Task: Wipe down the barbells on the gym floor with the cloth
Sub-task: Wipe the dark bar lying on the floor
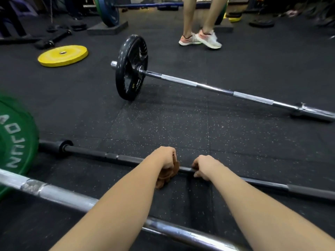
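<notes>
The black barbell [112,156] lies on the dark rubber floor [163,124] and runs from the left side down toward the right. Both hands are on the middle of its shaft, close to each other but not touching. The left hand [165,158] is curled over a brown cloth [169,175]. The cloth is bunched around the shaft under this hand, and a part of it hangs down on the near side of the barbell to the floor. The right hand [204,166] is just to the right of the cloth, and its fingers are wrapped around the bare shaft.

At the left end of the black barbell stands a green plate [16,142]. It is blurred, and I cannot tell whether it sits on this barbell or on another one. On the near side of the black barbell lies a silver bar [63,192], which passes under both forearms. On the far side, well apart, lies a chrome barbell [217,89] with one black plate [131,67] standing on its left end; its right end rests on the floor. Farther behind the black barbell, to the left, a yellow plate [63,55] lies flat on the floor. Also far behind it, the legs of another person [199,19] are visible, in light shoes [208,39].
</notes>
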`<state>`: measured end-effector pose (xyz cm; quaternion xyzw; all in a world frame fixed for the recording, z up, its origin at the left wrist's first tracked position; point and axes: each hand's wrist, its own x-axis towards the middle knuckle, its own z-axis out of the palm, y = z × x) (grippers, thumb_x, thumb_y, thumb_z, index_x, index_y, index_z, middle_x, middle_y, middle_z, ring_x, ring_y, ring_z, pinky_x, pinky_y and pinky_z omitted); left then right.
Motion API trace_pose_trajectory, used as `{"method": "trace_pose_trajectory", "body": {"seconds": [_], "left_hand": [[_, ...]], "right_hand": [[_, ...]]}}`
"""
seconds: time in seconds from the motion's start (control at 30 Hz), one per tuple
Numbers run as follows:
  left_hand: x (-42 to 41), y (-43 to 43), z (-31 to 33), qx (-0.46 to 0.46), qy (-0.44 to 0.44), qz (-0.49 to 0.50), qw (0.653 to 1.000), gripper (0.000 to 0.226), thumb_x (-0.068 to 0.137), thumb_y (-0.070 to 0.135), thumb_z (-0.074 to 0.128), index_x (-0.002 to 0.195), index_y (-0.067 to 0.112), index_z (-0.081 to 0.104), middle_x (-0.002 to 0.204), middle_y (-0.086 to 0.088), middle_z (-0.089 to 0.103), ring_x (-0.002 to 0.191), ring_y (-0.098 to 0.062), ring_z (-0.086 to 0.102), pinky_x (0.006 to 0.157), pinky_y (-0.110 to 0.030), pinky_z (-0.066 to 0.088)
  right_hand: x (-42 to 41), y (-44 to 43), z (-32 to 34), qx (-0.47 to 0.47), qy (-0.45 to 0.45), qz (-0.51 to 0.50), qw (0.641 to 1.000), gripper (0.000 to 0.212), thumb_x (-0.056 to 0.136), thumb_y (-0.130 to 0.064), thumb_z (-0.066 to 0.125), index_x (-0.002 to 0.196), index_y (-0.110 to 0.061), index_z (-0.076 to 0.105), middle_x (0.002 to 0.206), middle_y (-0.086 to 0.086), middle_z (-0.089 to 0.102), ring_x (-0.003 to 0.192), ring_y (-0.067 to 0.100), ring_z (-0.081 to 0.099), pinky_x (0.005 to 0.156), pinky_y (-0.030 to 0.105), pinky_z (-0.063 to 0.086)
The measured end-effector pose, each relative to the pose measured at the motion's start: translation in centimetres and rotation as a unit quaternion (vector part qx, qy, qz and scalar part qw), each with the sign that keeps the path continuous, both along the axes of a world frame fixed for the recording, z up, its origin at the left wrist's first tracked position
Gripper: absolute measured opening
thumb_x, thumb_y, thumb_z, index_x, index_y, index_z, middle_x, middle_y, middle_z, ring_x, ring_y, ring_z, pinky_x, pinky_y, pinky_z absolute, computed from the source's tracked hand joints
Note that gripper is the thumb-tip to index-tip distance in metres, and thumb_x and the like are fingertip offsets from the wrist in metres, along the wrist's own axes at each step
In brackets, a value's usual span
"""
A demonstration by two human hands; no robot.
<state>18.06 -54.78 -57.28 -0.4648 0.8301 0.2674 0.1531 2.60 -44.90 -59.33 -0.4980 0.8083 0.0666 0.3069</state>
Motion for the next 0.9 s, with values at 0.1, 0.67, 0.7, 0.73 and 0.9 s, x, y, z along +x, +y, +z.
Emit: {"method": "trace_pose_trajectory", "body": {"seconds": [0.1,0.67,0.7,0.73,0.9], "left_hand": [[0.1,-0.2,-0.1,-0.002,-0.010,-0.011,1.000,0.017,0.086,0.016,0.071,0.096,0.028,0.064,0.114,-0.001,0.068,0.105,-0.024,0.064,0.089,-0.036,0.056],[-6.2,3.7,0.5,-0.042,-0.130,-0.044,0.990,0.035,0.100,0.011,0.053,0.134,0.008,0.059,0.130,-0.012,0.058,0.119,-0.032,0.059,0.091,-0.037,0.048],[-5.9,3.9,-0.2,-0.060,-0.114,-0.028,0.991,0.037,0.098,0.013,0.056,0.135,0.010,0.058,0.136,-0.015,0.054,0.122,-0.033,0.058,0.093,-0.038,0.049],[-5.4,3.6,-0.7,-0.054,-0.105,-0.005,0.993,0.037,0.094,0.015,0.061,0.131,0.013,0.060,0.135,-0.015,0.056,0.120,-0.032,0.059,0.092,-0.038,0.051],[-0.8,0.7,-0.2,-0.064,-0.106,0.147,0.981,0.033,0.087,0.026,0.071,0.119,0.019,0.066,0.126,-0.012,0.061,0.109,-0.032,0.063,0.079,-0.037,0.053]], "right_hand": [[-1.8,1.4,1.9,0.036,0.067,0.018,0.997,0.058,0.086,-0.030,0.081,0.139,-0.025,0.058,0.137,0.006,0.059,0.123,0.031,0.060,0.097,0.041,0.051],[-5.8,6.4,-0.5,-0.007,0.034,-0.060,0.998,0.042,0.093,-0.029,0.073,0.133,-0.035,0.065,0.134,0.000,0.065,0.123,0.027,0.059,0.098,0.034,0.048],[-5.9,6.5,-0.6,-0.008,0.031,-0.060,0.998,0.044,0.093,-0.030,0.073,0.136,-0.036,0.063,0.135,0.000,0.064,0.125,0.028,0.058,0.100,0.034,0.047],[-6.0,6.4,-0.7,-0.009,0.026,-0.059,0.998,0.046,0.093,-0.031,0.073,0.137,-0.036,0.062,0.136,0.000,0.063,0.126,0.028,0.057,0.101,0.034,0.047],[-6.3,6.4,-0.5,-0.008,0.019,-0.058,0.998,0.044,0.093,-0.035,0.074,0.135,-0.038,0.063,0.135,-0.002,0.063,0.126,0.027,0.057,0.100,0.035,0.048]]}}
